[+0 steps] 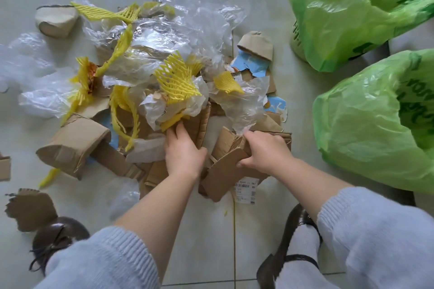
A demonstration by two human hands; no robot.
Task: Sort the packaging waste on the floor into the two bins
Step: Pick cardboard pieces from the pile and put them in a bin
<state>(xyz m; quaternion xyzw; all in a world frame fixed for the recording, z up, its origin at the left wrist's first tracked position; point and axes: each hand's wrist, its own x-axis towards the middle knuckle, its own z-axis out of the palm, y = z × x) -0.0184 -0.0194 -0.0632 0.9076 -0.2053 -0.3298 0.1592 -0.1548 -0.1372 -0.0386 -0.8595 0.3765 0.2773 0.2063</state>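
My right grip (260,152) is curled round a folded piece of brown corrugated cardboard (229,172) at the near edge of the pile, while my left grip (184,150) presses with fairly straight fingers on an upright cardboard flap (203,124). Sorting looks barely begun: clear plastic film (187,21), yellow foam netting (176,80) and torn cardboard cover the tiled floor (206,230), well apart from the two green-bagged bins (366,124).

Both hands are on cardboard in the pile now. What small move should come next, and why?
Probably lift the cardboard pieces that the right hand grips and carry them right to the nearer green-lined bin. The fingers already curl round them, the bin stands open close by, and the left hand holds down the cardboard beside them.
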